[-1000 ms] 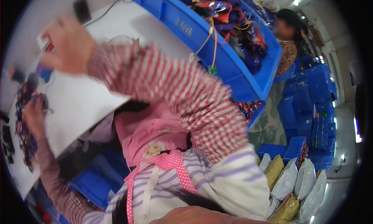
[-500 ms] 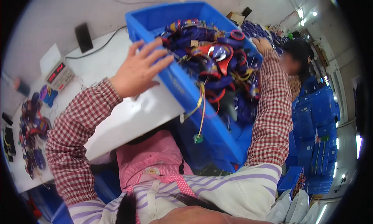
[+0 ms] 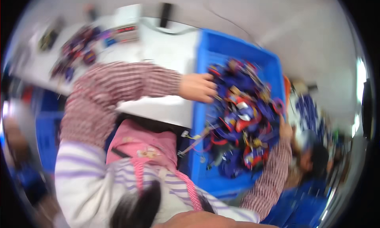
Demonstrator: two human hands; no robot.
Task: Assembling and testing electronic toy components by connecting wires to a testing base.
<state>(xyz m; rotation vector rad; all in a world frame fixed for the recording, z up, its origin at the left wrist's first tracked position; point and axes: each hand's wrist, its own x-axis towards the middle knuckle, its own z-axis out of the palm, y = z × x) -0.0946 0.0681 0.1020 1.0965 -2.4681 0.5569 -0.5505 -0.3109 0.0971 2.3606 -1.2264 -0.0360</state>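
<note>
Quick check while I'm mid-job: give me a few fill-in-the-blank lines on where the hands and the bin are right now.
1. The left hand grips the left rim of the ____ bin.
2. The right hand is at the bin's ____ side.
3. The bin is full of tangled ____.
4. Left of the bin lies a ____ table.

Missing words: blue; right; cables; white

You are working in a small-parts workshop: blue bin [image 3: 206, 57] of wired parts [image 3: 241, 117], white bench [image 3: 166, 50], stacked blue crates [image 3: 308, 204].
</note>
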